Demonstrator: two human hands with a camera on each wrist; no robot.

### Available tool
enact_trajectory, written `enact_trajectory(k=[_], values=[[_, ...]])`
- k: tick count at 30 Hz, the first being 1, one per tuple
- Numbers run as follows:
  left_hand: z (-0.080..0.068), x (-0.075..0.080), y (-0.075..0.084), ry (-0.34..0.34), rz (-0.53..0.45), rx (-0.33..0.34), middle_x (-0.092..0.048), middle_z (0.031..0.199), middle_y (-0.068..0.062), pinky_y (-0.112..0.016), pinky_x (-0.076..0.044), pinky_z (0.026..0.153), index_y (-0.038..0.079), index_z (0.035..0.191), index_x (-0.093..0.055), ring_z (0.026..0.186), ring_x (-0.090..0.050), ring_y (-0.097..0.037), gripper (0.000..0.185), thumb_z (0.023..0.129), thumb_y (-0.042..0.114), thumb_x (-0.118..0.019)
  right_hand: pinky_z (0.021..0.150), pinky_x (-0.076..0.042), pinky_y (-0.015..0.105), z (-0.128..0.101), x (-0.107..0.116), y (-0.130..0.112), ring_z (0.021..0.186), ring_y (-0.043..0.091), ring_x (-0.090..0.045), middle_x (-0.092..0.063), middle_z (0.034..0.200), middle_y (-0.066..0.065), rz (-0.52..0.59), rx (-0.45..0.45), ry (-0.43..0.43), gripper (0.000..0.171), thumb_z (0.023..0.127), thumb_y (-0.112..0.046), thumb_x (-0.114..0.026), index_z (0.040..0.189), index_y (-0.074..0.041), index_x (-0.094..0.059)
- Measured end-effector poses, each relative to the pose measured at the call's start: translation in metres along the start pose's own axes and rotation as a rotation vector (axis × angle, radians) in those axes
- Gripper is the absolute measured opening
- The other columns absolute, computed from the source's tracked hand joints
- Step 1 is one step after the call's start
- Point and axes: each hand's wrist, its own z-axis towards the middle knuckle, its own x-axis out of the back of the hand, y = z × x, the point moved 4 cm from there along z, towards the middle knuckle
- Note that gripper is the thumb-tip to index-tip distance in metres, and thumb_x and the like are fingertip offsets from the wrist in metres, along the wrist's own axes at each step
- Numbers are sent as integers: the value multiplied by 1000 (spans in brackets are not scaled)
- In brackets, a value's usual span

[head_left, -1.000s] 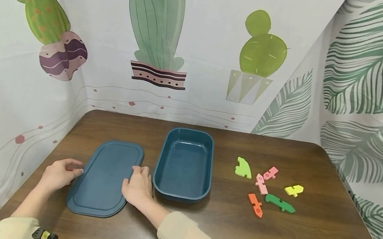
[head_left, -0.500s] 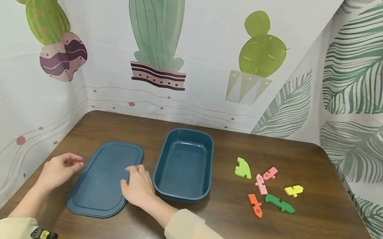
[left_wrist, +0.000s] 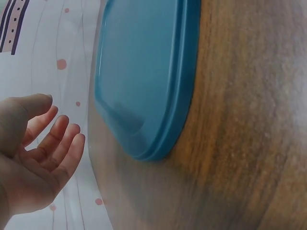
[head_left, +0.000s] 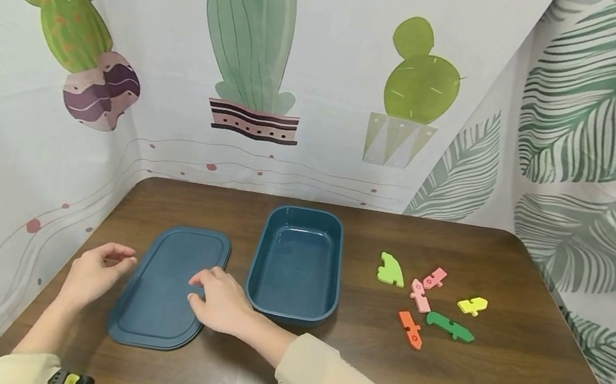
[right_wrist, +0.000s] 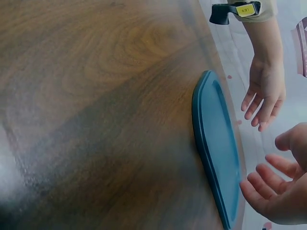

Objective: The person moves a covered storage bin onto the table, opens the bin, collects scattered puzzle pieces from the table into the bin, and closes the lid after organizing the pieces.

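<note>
A flat blue lid (head_left: 166, 290) with rounded corners lies on the left half of the wooden table. My left hand (head_left: 96, 274) hovers by its left edge, fingers loosely bent and holding nothing. In the left wrist view a gap shows between that hand (left_wrist: 43, 153) and the lid (left_wrist: 144, 72). Over the lid's right edge is my right hand (head_left: 220, 300), thumb and forefinger apart with nothing between them. The right wrist view shows this hand (right_wrist: 280, 182) with relaxed fingers beside the lid (right_wrist: 218, 143). Just right of it stands a deep blue box (head_left: 298, 268) without contents.
Several flat puzzle pieces lie on the right: light green (head_left: 391, 270), pink (head_left: 420, 296), yellow (head_left: 472, 306), orange (head_left: 410, 330) and dark green (head_left: 450, 327). A patterned cloth (head_left: 324, 155) hangs behind the wooden table (head_left: 365, 381).
Both hands have come off the lid's edges. The right hand has lifted and turned a little, its fingers now over the lid. Lid, box and pieces stay where they were.
</note>
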Motion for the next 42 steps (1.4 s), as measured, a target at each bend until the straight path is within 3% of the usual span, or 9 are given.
enact_trajectory(k=[7, 9, 13, 16, 23, 32, 42], values=[[0, 1, 13, -4, -29, -22, -68, 102, -12, -20, -46, 63, 9, 105, -64, 80, -58, 1, 30, 88, 33, -61, 80, -42, 15, -6, 9, -3, 97, 6, -53, -57, 105, -5, -20, 111, -28, 24, 91, -25, -54, 113, -18, -60], [0, 1, 17, -5, -41, -32, -68, 102, -13, -18, -46, 62, 9, 106, -64, 82, -60, -3, 30, 88, 32, -61, 81, -42, 15, -9, 12, -3, 98, 6, -53, -57, 106, -5, -43, 139, -26, 24, 91, -25, -54, 114, -18, -60], [0, -1, 26, -19, -73, -43, -67, 105, -13, -19, -47, 61, 8, 108, -63, 90, -65, -26, 31, 89, 33, -59, 81, -42, 16, -14, 19, -3, 98, 6, -52, -56, 109, -6, -74, 180, -29, 24, 92, -25, -53, 114, -19, -60], [-1, -4, 32, -40, -101, -49, -66, 106, -14, -19, -48, 62, 7, 110, -62, 95, -63, -33, 33, 90, 33, -58, 78, -41, 14, -17, 24, -4, 94, 6, -51, -56, 110, -6, -85, 207, -33, 24, 92, -25, -53, 114, -20, -60], [-2, -10, 43, -58, -141, -61, -65, 107, -13, -20, -49, 65, 8, 111, -61, 97, -63, -33, 32, 90, 32, -58, 73, -39, 11, -24, 37, -4, 83, 2, -47, -55, 110, -7, -70, 253, -52, 24, 92, -25, -54, 115, -20, -60], [-1, -15, 51, -41, -155, -69, -67, 104, -10, -19, -49, 66, 11, 109, -63, 96, -63, -30, 30, 90, 34, -58, 76, -41, 13, -33, 51, 3, 98, 7, -50, -55, 110, -7, -159, 323, -44, 26, 92, -27, -54, 118, -23, -58], [-2, -20, 60, -27, -178, -91, -67, 104, -6, -13, -47, 70, 13, 108, -63, 96, -61, -24, 27, 90, 33, -59, 72, -42, 12, -41, 67, 14, 93, 6, -50, -57, 107, -8, -192, 363, 26, 24, 92, -27, -55, 115, -24, -59]])
